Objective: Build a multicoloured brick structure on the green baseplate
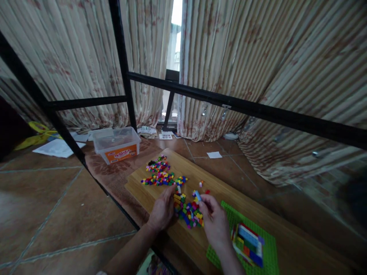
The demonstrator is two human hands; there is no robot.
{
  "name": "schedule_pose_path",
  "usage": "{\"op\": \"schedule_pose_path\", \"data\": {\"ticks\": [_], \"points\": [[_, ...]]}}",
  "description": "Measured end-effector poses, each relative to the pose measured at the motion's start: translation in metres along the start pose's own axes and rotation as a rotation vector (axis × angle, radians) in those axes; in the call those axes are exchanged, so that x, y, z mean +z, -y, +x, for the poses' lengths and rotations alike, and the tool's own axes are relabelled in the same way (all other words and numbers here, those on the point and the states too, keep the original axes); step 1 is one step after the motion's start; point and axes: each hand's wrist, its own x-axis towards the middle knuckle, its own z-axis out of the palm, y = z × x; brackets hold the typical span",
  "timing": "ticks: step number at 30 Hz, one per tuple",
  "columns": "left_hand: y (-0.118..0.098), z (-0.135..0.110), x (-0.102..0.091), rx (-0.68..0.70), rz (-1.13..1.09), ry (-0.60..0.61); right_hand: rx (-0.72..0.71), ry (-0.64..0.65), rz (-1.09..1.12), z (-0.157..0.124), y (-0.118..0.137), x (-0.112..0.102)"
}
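My left hand rests on the wooden board, fingers curled at the edge of a pile of small coloured bricks; what its fingertips touch is hidden. My right hand hovers over the same pile and pinches a light blue brick between thumb and fingers. A second spread of loose bricks lies farther up the board. To the right of my right hand a green baseplate carries a partly built multicoloured block structure.
A clear plastic box with an orange label stands on the floor behind the board. Black metal frame bars cross in front of striped curtains. Papers lie on the brown tiled floor at left.
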Motion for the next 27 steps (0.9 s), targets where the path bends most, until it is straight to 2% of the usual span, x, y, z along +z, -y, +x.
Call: {"op": "schedule_pose_path", "data": {"ticks": [4,8,11,16,21,23,27], "points": [[0.0,0.003,-0.001,-0.03,0.051,-0.007,0.141,-0.075,0.294,-0.054,-0.001,-0.008],[-0.001,0.008,-0.003,-0.025,0.092,0.0,0.256,-0.155,0.371,-0.097,-0.004,-0.013],[-0.004,0.009,-0.005,-0.003,0.116,0.005,0.341,-0.259,0.421,-0.113,-0.01,-0.021],[-0.005,0.009,-0.006,0.002,0.141,0.007,0.443,-0.247,0.488,-0.123,-0.033,-0.043],[-0.004,0.008,-0.005,0.004,0.132,0.006,0.444,-0.246,0.386,-0.126,-0.056,-0.051],[-0.005,0.007,-0.005,0.006,0.126,0.007,0.383,-0.193,0.3,-0.122,-0.056,-0.046],[-0.007,0.005,-0.005,0.004,0.116,-0.01,0.15,-0.124,0.047,-0.102,-0.044,-0.022]]}}
